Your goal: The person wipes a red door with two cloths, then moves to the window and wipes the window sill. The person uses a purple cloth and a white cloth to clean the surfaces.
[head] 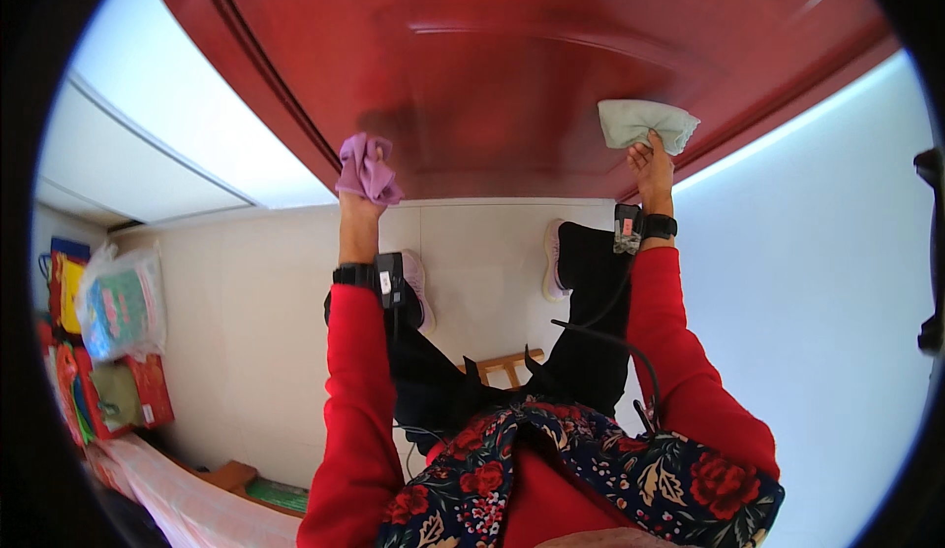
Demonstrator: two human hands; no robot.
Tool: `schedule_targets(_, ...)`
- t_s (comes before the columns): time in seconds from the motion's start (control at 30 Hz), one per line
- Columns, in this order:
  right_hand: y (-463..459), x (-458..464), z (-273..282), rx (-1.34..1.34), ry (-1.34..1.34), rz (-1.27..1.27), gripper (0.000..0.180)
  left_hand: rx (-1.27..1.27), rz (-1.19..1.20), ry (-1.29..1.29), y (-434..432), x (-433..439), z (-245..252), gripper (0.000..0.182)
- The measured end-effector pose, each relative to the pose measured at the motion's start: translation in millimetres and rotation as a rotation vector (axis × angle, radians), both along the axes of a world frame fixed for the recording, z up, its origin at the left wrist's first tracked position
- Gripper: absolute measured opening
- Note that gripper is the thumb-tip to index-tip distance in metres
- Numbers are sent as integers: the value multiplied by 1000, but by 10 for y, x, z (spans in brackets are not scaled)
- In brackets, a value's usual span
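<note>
A red panelled door (502, 127) rises before me, with a raised moulding on its face. My left hand (362, 197) grips a crumpled purple cloth (367, 168) near the door's lower left edge; most of its fingers are hidden by the cloth. On the other side, my right hand (653, 168) pinches a folded pale grey-green cloth (638, 123) near the lower right of the door. Whether either cloth touches the surface I cannot tell. Each wrist wears a black strap with a small device.
Below me is a wooden stool (509, 367) between my legs, on a pale tiled floor (236, 312). Plastic bag (122, 304) and red boxes (151, 389) stand at the left. A white wall (797, 275) runs along the right. Black cables (650, 371) hang by my right arm.
</note>
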State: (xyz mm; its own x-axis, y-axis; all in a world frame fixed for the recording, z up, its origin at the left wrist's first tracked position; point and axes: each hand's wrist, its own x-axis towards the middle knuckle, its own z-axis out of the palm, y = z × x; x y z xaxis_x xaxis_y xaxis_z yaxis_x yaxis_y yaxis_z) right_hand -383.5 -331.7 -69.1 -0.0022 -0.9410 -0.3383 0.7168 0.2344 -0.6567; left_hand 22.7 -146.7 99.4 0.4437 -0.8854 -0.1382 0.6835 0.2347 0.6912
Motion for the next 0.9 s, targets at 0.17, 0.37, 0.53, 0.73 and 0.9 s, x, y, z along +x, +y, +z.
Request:
schedule_targets(0.17,188,-54,-301,120,-281,134,25,83,-131,80,33,-45,-268,8)
schedule_targets(0.37,308,-3,-509,141,-291,318,22,80,-311,118,258,-168,-506,27)
schedule_targets(0.53,421,-116,-489,200,-309,349,21,78,-282,191,499,-56,-587,34)
schedule_targets(0.73,502,-153,-576,188,-335,347,23,104,-146,31,664,38,-883,34)
schedule_targets(0.9,445,-58,-581,233,-369,302,22,14,-123,-79,543,-24,-970,38)
